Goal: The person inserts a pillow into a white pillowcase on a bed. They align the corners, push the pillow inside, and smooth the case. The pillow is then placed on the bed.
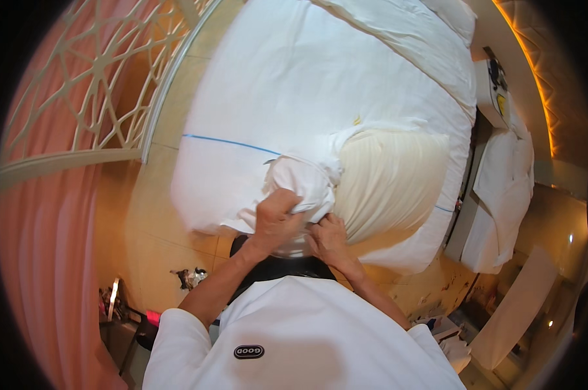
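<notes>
Before me a cream pillow [391, 183] lies at the near edge of a bed with a white sheet [294, 87]. White bunched fabric [301, 178], seemingly a pillowcase, is gathered against the pillow's left end. My left hand [279, 217] grips this fabric in a fist, its fingers curled in. Close on its right, my right hand [330, 236] pinches the cloth beside the pillow's lower left corner. The fingertips of both hands are partly hidden in the folds. A blue line [230, 141] crosses the sheet left of the fabric.
A white lattice screen [101, 63] and a pink curtain [45, 273] stand at the left. On the right is a bedside unit [491, 92] with white linen [503, 195] beside it. Small litter [191, 278] lies on the tiled floor [152, 209]. A rumpled white duvet [411, 44] covers the bed's far right.
</notes>
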Available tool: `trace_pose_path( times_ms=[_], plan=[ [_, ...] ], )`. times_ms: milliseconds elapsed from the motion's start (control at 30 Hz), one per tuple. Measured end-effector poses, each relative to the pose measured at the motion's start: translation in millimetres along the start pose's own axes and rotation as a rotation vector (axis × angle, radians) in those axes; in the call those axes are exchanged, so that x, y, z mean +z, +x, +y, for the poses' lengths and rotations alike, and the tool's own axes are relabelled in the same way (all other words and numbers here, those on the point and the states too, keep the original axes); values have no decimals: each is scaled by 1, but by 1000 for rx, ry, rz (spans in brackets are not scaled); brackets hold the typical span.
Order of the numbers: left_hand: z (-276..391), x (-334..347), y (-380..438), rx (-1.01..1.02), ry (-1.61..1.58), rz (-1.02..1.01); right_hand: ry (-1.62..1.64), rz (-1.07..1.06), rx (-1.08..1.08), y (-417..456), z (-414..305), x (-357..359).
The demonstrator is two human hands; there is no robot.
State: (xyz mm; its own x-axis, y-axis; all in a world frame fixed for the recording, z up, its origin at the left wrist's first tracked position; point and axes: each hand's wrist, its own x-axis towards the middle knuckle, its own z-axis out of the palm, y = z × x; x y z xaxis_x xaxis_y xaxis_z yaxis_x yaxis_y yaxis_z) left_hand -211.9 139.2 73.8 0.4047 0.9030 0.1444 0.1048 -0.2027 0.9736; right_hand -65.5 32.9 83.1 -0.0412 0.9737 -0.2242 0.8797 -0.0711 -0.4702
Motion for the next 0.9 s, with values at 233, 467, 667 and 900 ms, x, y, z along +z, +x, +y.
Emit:
trace_pose_path(
  times_ms=[233, 467, 667, 900],
  plan=[
    [18, 24, -1, 158, 204, -15, -23, -36, -30, -6, 11, -1],
    [24, 50, -14, 233, 175, -69, -80, -87, -80, -34, 42, 16],
    [25, 49, -18, 263, 202, -71, -20, -26, -102, -37, 38, 17],
    [18, 39, -21, 206, 194, -56, -4, -50, -70, -28, 20, 0]
  ],
)
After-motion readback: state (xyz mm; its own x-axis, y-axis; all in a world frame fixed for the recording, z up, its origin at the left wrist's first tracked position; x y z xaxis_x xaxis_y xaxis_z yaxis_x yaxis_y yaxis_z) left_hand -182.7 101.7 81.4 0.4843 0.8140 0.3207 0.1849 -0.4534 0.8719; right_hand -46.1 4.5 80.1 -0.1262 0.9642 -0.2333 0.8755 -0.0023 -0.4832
